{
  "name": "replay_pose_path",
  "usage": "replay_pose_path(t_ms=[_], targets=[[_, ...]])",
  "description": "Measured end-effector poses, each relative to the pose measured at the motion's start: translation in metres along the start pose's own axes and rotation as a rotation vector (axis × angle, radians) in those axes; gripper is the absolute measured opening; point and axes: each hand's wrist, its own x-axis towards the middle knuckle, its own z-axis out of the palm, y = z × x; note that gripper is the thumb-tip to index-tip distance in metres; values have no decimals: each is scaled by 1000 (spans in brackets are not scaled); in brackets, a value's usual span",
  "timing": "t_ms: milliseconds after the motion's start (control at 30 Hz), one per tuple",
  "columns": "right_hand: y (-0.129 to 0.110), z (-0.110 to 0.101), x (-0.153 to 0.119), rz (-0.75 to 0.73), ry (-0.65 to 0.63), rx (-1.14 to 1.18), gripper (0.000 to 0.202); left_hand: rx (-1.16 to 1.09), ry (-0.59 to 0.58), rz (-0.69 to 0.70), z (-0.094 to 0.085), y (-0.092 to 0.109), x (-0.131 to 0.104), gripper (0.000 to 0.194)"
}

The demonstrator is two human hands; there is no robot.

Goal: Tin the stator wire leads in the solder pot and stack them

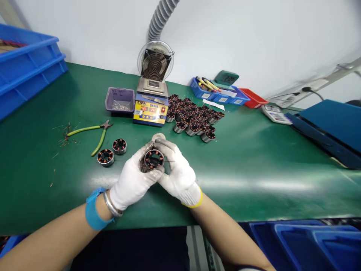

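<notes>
Between my two white-gloved hands is a motor stator (154, 159), a metal ring with copper windings inside, its open face turned up toward me. My left hand (135, 175) wraps round its left side, thumb along the lower rim. On the right, my right hand (177, 165) closes on the ring too, near a thin wire end that sticks out. A small pale round object (158, 136) shows just beyond the fingertips; I cannot tell what it is. Two more stators (105, 157) lie left of my hands, near green-handled cutting pliers (100, 136).
A soldering pot (150, 111) with a fume fan (155, 64) stands behind my hands. Beside it are a purple bin (120, 90) of metal bits and several clustered stators (192, 130). Farther out sit blue trays (217, 96), a red tray (252, 98) and a large blue crate (31, 64).
</notes>
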Motion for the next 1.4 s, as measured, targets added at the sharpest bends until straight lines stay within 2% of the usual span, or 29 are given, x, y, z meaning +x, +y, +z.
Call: replay_pose_path(t_ms=[67, 133, 200, 233, 267, 300, 367, 400, 467, 533, 633, 667, 700, 800, 833, 867, 900, 933, 1033, 1067, 1100, 1133, 1167, 1233, 1267, 1333, 1400], targets=[[2, 5, 0, -62, 27, 2, 54, 178, 28, 130, -3, -4, -1, 90], [3, 1, 2, -123, 4, -30, 54, 429, 55, 351, -9, -4, 2, 88], [4, -7, 5, -172, -12, -94, 54, 682, 84, 550, -17, 1, 6, 55], [5, -12, 6, -184, -4, -123, 54, 772, 93, 587, -21, 5, 8, 34], [6, -17, 7, -185, 11, -146, 54, 825, 80, 571, -25, 9, 10, 19], [7, -21, 8, -178, 31, -160, 53, 835, 34, 505, -28, 13, 12, 17], [9, -28, 9, -165, 78, -167, 53, 716, -98, 308, -32, 20, 13, 26], [10, -30, 9, -160, 101, -167, 53, 616, -119, 219, -32, 22, 12, 28], [11, -32, 9, -151, 126, -166, 53, 435, -33, 130, -30, 23, 11, 25], [10, -31, 7, -147, 116, -163, 51, 360, 41, 114, -25, 20, 10, 17], [9, -27, 5, -146, 68, -158, 48, 341, -71, 51, -17, 14, 10, 16], [8, -27, 5, -145, 59, -153, 48, 326, -60, 43, -16, 13, 10, 16], [8, -27, 5, -144, 55, -149, 48, 300, 11, 59, -17, 13, 10, 17], [8, -28, 5, -119, 90, -144, 49, 156, 383, 227, -24, 13, 13, 16], [8, -28, 5, -105, 103, -146, 49, 115, 469, 273, -26, 13, 14, 16], [8, -29, 5, -95, 110, -145, 49, 96, 498, 295, -27, 12, 15, 17], [7, -29, 5, -94, 108, -140, 49, 108, 470, 293, -26, 12, 15, 17], [7, -28, 5, -102, 100, -133, 50, 153, 386, 261, -24, 12, 15, 18], [5, -28, 4, -138, 65, -121, 51, 295, 1, 53, -15, 13, 11, 26], [6, -29, 4, -135, 59, -125, 51, 299, -66, -20, -13, 14, 11, 29], [7, -30, 4, -120, 63, -133, 51, 272, -68, -79, -13, 16, 11, 32], [8, -31, 4, -91, 75, -144, 50, 218, 1, -107, -14, 17, 12, 33], [10, -32, 4, -50, 93, -158, 48, 150, 125, -97, -16, 19, 14, 32], [16, -33, 5, 82, 135, -198, 46, 34, 386, -18, -22, 20, 19, 30], [20, -34, 6, 165, 147, -222, 46, -1, 460, 18, -23, 19, 21, 30], [28, -33, 7, 328, 139, -279, 50, 6, 460, 22, -22, 14, 21, 29], [35, -30, 8, 455, 105, -347, 54, 79, 325, -56, -15, 8, 16, 24]])
